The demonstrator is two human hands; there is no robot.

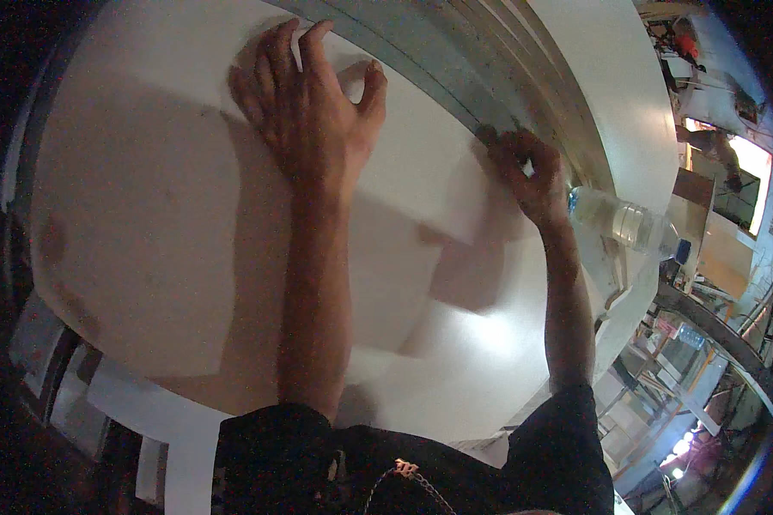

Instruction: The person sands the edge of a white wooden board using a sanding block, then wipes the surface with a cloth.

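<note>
A large white panel (421,300) lies flat before me. My left hand (305,107) rests near its far edge, palm down, with the fingers spread and slightly bent and the thumb held apart. Farther right, my right hand (537,176) is closed in a pinch at the same edge, where the white surface meets a long grey strip (404,43). Something small and dark may be at its fingertips, but shadow hides what it is. Just right of that hand, a clear plastic bottle (618,219) with a dark blue cap lies on its side.
Beyond the grey strip run several long, thin boards (567,77) and another white surface (627,94). White pieces with gaps between them (146,412) stand at the lower left. A cluttered workshop floor with boards (661,378) shows at the right, near a bright opening (751,163).
</note>
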